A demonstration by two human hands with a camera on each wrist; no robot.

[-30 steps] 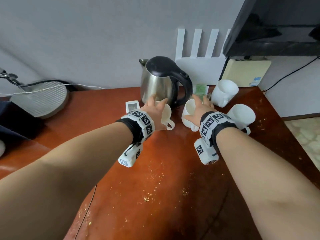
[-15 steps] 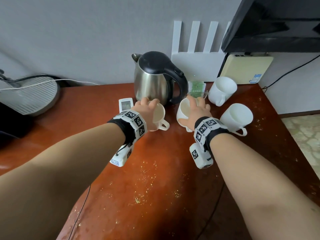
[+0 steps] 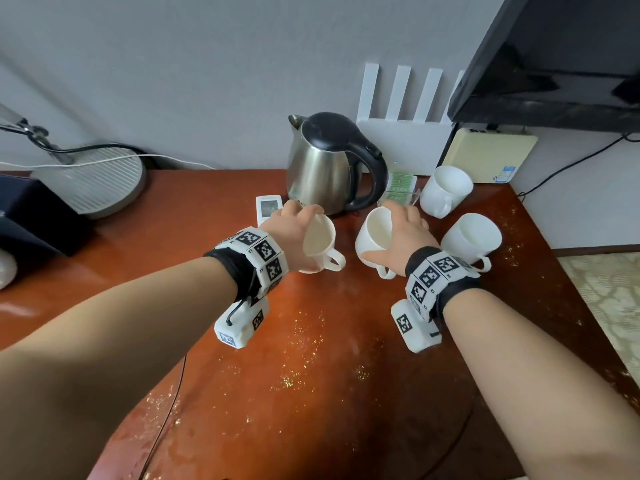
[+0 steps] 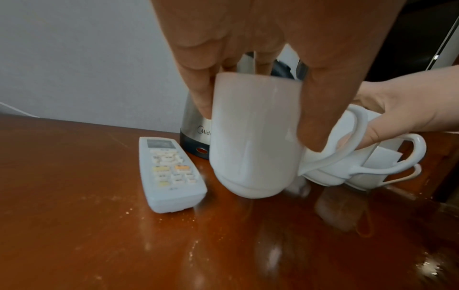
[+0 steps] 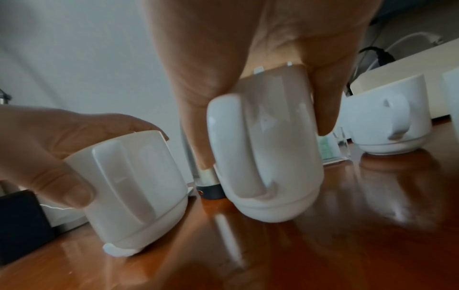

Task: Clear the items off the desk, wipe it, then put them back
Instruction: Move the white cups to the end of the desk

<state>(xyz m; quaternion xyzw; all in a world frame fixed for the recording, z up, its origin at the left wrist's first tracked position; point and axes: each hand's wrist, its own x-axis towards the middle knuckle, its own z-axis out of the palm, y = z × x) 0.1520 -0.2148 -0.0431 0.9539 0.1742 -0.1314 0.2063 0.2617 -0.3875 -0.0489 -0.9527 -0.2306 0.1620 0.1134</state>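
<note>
Your left hand (image 3: 292,233) grips a white mug (image 3: 320,245) from above, fingers and thumb curled down over its rim and sides. In the left wrist view the thumb (image 4: 320,117) presses on the mug's wall and the other fingers go down behind the far side. That mug tilts, mouth toward you, handle to the right; whether its base is clear of the desk (image 3: 311,393) or touches it, the views do not settle.

Your right hand (image 3: 403,233) holds a second mug (image 3: 374,237) the same way, clasped from the top with the handle facing you and down. It leans too, and in the right wrist view its base (image 5: 273,208) looks just off the wood or barely on it. The two held mugs are near each other, apart, in front of the kettle (image 3: 329,164).

Two more mugs stand on the desk to the right: one (image 3: 446,190) at the back by the cream box (image 3: 488,154), one (image 3: 471,237) just right of your right wrist. A remote (image 3: 268,207) lies flat left of the kettle, just beyond your left hand. A green packet in a clear holder (image 3: 400,187) sits between the kettle and the back mug. Crumbs (image 3: 304,344) speckle the red-brown top. At far left are a round lamp base (image 3: 93,181) and a dark box (image 3: 34,213).
</note>
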